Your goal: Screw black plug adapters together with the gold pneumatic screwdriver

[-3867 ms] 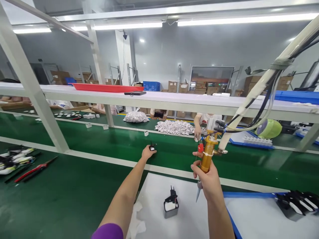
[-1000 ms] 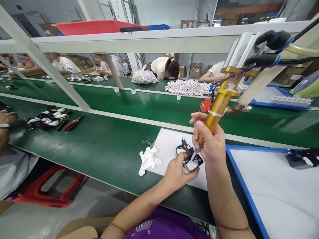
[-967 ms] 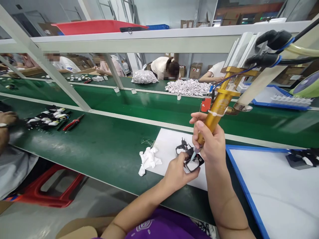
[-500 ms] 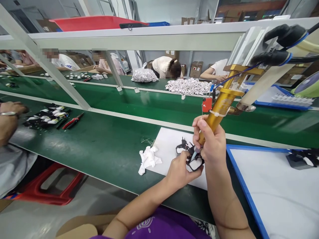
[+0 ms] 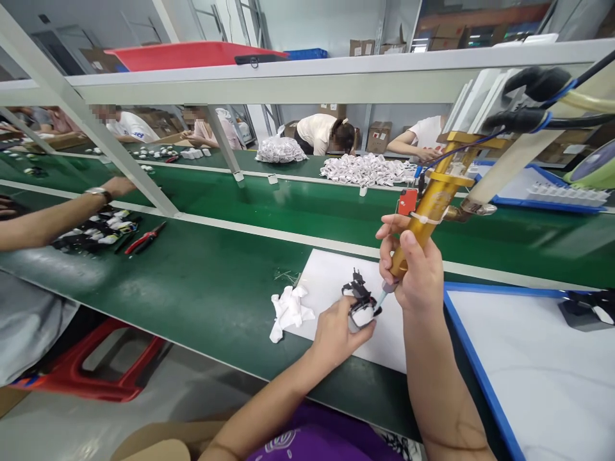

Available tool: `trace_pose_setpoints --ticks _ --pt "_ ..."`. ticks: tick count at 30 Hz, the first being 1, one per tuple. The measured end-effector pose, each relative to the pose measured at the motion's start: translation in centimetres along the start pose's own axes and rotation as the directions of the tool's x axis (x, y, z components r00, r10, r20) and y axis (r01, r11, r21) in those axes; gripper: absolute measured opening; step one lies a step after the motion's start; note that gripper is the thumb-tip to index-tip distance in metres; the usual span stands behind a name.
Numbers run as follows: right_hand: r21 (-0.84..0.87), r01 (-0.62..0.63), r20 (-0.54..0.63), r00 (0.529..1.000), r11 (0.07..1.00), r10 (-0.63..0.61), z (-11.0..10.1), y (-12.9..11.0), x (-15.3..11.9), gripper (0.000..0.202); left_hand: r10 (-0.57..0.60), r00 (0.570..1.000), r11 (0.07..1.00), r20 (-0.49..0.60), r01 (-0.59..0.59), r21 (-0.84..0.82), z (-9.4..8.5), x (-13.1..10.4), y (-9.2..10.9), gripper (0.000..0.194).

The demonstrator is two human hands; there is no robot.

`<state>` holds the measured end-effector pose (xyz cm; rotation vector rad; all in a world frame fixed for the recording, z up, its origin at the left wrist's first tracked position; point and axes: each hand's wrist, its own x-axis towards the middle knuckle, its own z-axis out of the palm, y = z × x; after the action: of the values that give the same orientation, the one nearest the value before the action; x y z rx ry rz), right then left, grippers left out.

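Head view: the left hand (image 5: 336, 330) holds a small black-and-white plug part (image 5: 359, 306) just above the white sheet (image 5: 327, 288) on the green worktop (image 5: 202, 282), near the front edge. Its fingers are curled around the underside of the part, closed on it, with the two metal pins standing up on the far side. The right hand (image 5: 416, 272) is wrapped tight around the gold dispenser (image 5: 430, 205), which slants up to the right toward its hoses (image 5: 533, 96). The slim nozzle (image 5: 379, 299) points down and left, its tip just at the right edge of the part; whether it touches cannot be told.

Half a second ago the nozzle sat down inside the open black rim of the part, with the two hands pressed close together. Now the part has been turned and lifted a little, so its white body and pins show, and the nozzle has come out to the side. Judging from that, the pass around the rim looks finished or paused.

A crumpled white wipe (image 5: 291, 310) lies just left of the sheet. To the right lies a blue-edged white board (image 5: 528, 371). Far left, a co-worker's arm (image 5: 57, 214) reaches over a heap of black-and-white parts (image 5: 98, 230), beside red-handled pliers (image 5: 144, 237).
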<state>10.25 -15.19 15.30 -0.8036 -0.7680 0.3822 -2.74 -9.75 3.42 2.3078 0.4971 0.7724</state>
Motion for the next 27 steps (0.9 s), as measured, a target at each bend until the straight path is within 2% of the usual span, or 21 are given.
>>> trace_pose_setpoints --ticks 2,5,10,15,18,22,25,27 --pt "-0.010 0.002 -0.015 1.000 1.000 -0.002 -0.2 0.1 0.3 0.028 0.118 0.993 0.989 0.002 -0.118 0.085 -0.6 -0.7 -1.1 0.033" --pt "-0.030 -0.002 -0.047 0.999 1.000 0.000 -0.5 0.3 0.6 0.028 0.256 0.965 0.944 0.062 -0.263 0.199 -1.3 -1.1 -2.2 0.037" --pt "-0.067 0.004 -0.106 0.994 0.998 -0.011 -1.3 0.5 1.2 0.029 0.307 0.933 0.893 0.189 -0.351 0.282 -1.0 0.9 -2.7 0.043" --pt "-0.150 0.002 -0.159 0.987 0.989 -0.026 -2.3 0.8 1.7 0.032 0.354 0.901 0.892 0.251 -0.406 0.199 -0.4 2.8 -4.2 0.038" --pt "-0.206 -0.004 -0.204 0.978 0.979 -0.039 -2.8 1.0 2.1 0.033 0.350 0.907 0.924 0.236 -0.375 0.070 0.1 2.7 -5.7 0.046" --pt "-0.265 -0.004 -0.255 0.965 0.964 -0.066 -3.9 1.0 2.4 0.035 0.220 0.947 0.973 0.233 -0.196 -0.124 0.9 2.5 -7.3 0.084" --pt "-0.329 -0.043 -0.323 0.944 0.943 -0.070 -5.1 0.6 2.1 0.031 0.161 0.960 0.967 0.229 -0.107 -0.233 1.2 2.2 -7.6 0.105" --pt "-0.264 -0.080 -0.349 0.937 0.961 -0.018 -5.6 0.4 1.9 0.019 0.174 0.967 0.943 0.189 -0.108 -0.313 1.6 1.8 -7.8 0.108"
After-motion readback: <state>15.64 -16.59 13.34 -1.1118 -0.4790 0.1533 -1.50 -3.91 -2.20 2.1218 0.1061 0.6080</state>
